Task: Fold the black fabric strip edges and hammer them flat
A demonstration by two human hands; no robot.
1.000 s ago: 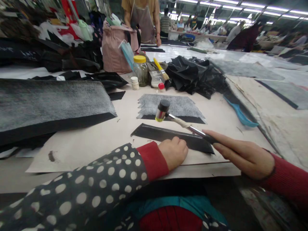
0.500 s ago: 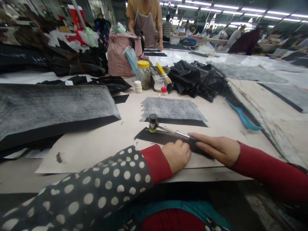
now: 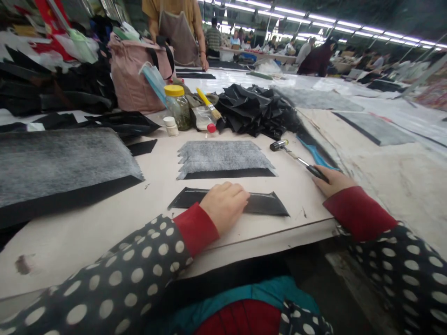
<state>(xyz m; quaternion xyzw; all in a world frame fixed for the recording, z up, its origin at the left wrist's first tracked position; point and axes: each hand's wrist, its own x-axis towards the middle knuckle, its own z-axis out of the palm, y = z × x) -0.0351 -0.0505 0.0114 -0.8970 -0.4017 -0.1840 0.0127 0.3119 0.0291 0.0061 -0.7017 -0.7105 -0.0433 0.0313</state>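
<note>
My left hand [image 3: 225, 204] lies flat on a long black strip [image 3: 267, 204] near the front edge of the pale work board [image 3: 104, 218], fingers stretched over it. My right hand [image 3: 330, 181] is out to the right, closed around the black grip of a small hammer [image 3: 291, 153]. The hammer's head [image 3: 278, 145] rests low on the board, next to a blue tool, well clear of the strip. Both sleeves are black with white dots and red cuffs.
A fanned stack of grey felt pieces [image 3: 223, 156] lies behind the strip, with a larger grey stack [image 3: 63, 163] at left. Behind stand a yellow-lidded jar [image 3: 177, 106], a small white bottle [image 3: 171, 126], a brush [image 3: 208, 103], a black heap [image 3: 254, 111], a pink bag [image 3: 134, 79]. A person in an apron [image 3: 178, 28] stands at the far end.
My right hand has carried the hammer from above the black strip out to the right, where its head now rests low. My left hand has opened flat on the strip.
</note>
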